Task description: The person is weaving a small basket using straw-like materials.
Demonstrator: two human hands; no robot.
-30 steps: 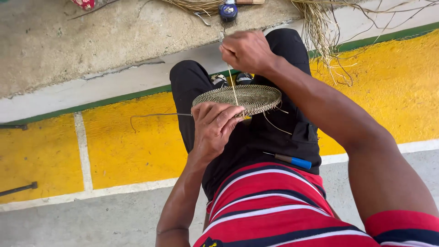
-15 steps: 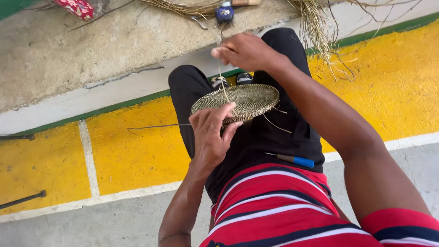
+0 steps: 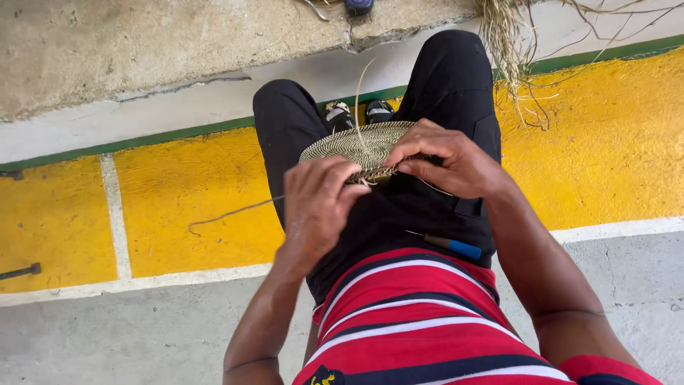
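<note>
A flat round woven straw disc (image 3: 353, 144) rests over my lap, above my black trousers. My left hand (image 3: 317, 203) grips its near edge, fingers curled onto the rim. My right hand (image 3: 445, 160) pinches the same near edge from the right, fingertips close to the left hand's. A thin straw strand (image 3: 361, 93) rises from the disc's middle and curves up. A long loose fibre (image 3: 231, 212) trails from the disc to the left across the yellow floor.
A blue-handled tool (image 3: 450, 245) lies on my right thigh. A bundle of dry straw (image 3: 513, 50) hangs at the upper right. A concrete step (image 3: 142, 50) runs along the top. The floor is painted yellow with white lines; a dark bolt (image 3: 20, 271) lies far left.
My right hand, raised and pulling a strand upward before, has come down to the disc's near edge beside the left hand. The view has shifted down a little.
</note>
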